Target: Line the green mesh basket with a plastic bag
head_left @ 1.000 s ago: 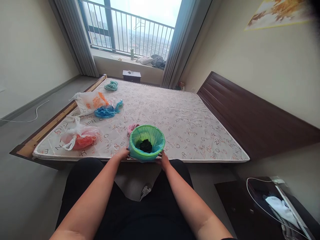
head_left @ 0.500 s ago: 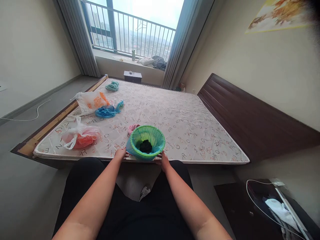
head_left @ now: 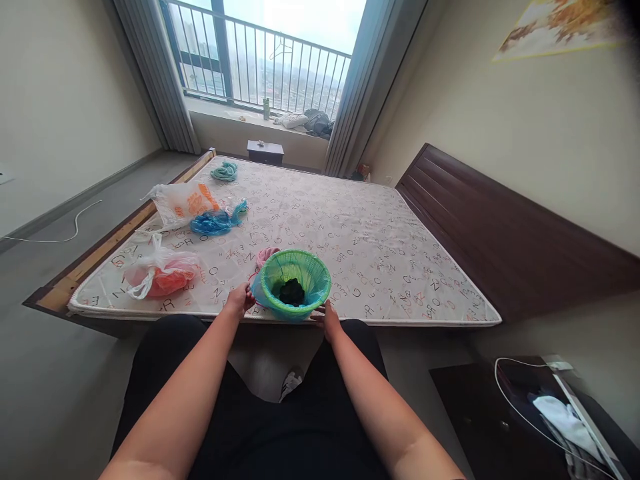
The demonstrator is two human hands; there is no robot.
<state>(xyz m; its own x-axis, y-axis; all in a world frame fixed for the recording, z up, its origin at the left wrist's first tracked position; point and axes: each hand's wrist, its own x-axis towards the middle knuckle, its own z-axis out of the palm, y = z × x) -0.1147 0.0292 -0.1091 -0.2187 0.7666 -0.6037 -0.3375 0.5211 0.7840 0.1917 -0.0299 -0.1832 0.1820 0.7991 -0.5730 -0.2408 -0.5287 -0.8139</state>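
A green waste bin (head_left: 296, 252) lined with a thin blue plastic bag (head_left: 316, 293) stands at the mattress's near edge. Inside it lies a dark crumpled thing (head_left: 292, 292). At the bin's left side, my left hand (head_left: 237, 301) is closed on the loose blue bag edge, where a thin red cord shows. My right hand (head_left: 327, 320) steadies the lower right side of the bin, its fingers curled against it and partly hidden. Just behind the bin is a pink coil (head_left: 266, 256), partly covered by it.
On the mattress (head_left: 370, 247) at left lie a knotted bag with red contents (head_left: 167, 279), a blue plastic bundle (head_left: 215, 222), a white-and-orange bag (head_left: 183, 202) and a teal coil (head_left: 225, 171). A dark headboard (head_left: 490, 213) stands right; a cabinet (head_left: 465, 407) with a cable is lower right.
My left hand has moved slightly up and left from the bin's side, drawing the blue bag edge outward. The red cord now shows. My right hand and the bin have hardly moved.
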